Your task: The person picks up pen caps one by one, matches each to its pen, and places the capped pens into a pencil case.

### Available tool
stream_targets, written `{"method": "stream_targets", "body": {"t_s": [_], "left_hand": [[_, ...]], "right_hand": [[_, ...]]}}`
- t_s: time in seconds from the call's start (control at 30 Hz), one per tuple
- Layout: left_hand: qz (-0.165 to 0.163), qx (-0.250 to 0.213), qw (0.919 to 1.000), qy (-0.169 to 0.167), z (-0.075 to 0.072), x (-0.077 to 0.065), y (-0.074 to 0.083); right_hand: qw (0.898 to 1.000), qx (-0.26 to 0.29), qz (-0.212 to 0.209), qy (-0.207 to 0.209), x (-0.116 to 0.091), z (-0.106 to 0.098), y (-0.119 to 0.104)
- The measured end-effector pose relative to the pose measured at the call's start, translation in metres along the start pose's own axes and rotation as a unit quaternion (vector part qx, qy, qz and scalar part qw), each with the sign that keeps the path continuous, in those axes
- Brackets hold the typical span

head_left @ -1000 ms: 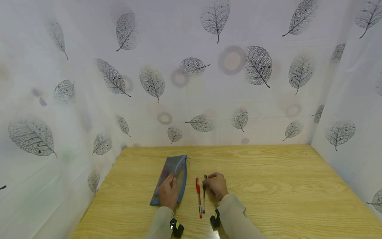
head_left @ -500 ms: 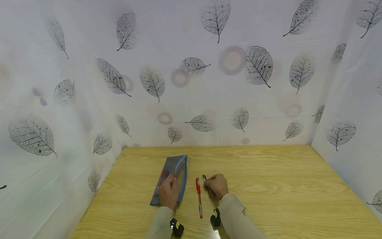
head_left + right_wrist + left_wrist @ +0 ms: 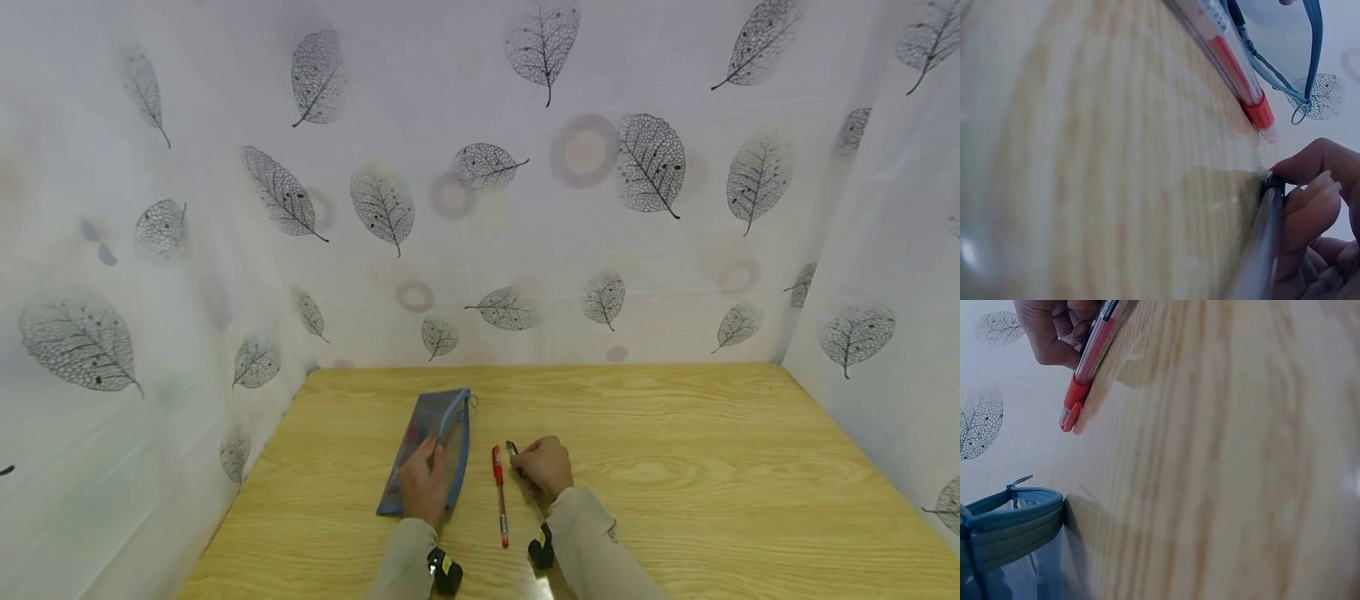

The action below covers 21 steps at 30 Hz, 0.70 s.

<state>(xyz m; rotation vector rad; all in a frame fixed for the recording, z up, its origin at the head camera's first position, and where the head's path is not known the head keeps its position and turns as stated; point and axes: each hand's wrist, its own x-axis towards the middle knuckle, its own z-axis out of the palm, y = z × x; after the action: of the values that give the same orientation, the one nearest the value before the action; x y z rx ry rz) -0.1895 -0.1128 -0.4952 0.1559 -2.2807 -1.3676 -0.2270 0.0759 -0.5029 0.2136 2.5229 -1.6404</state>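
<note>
A translucent pencil pouch (image 3: 433, 410) with blue edging lies at the left of the table, its zip mouth gaping towards the right. My left hand (image 3: 424, 487) pinches the pouch along that mouth. My right hand (image 3: 546, 467) grips a black-capped clear pen (image 3: 512, 447) just below its cap between thumb and fingers; the pen's lower part is hidden under the hand in the head view. From the right wrist, the pen's clear barrel (image 3: 1265, 231) shows running down beside the fingers. Between the hands a red pen (image 3: 500, 493) lies lengthwise, cap end away from me.
A metal ring hangs from the zip end (image 3: 473, 401) of the pouch. Something red (image 3: 411, 435) shows through the pouch's film. White leaf-printed sheeting (image 3: 525, 250) encloses the wooden table (image 3: 675, 467) at the back and both sides.
The black pen lay straight beside the red one; it has swung aslant, its lower end turned right beneath my right hand. My right fingers have moved slightly nearer me. The left hand stays put.
</note>
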Motion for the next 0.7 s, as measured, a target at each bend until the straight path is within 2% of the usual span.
{"method": "stream_targets", "body": {"t_s": [0.37, 0.7], "left_hand": [[0.014, 0.007, 0.9998, 0.012, 0.001, 0.000, 0.000], [0.019, 0.014, 0.9996, 0.014, 0.001, 0.000, -0.002]], "right_hand": [[1.000, -0.027, 0.004, -0.002, -0.006, -0.001, -0.009], [1.000, -0.017, -0.006, -0.002, 0.001, -0.001, 0.003]]}}
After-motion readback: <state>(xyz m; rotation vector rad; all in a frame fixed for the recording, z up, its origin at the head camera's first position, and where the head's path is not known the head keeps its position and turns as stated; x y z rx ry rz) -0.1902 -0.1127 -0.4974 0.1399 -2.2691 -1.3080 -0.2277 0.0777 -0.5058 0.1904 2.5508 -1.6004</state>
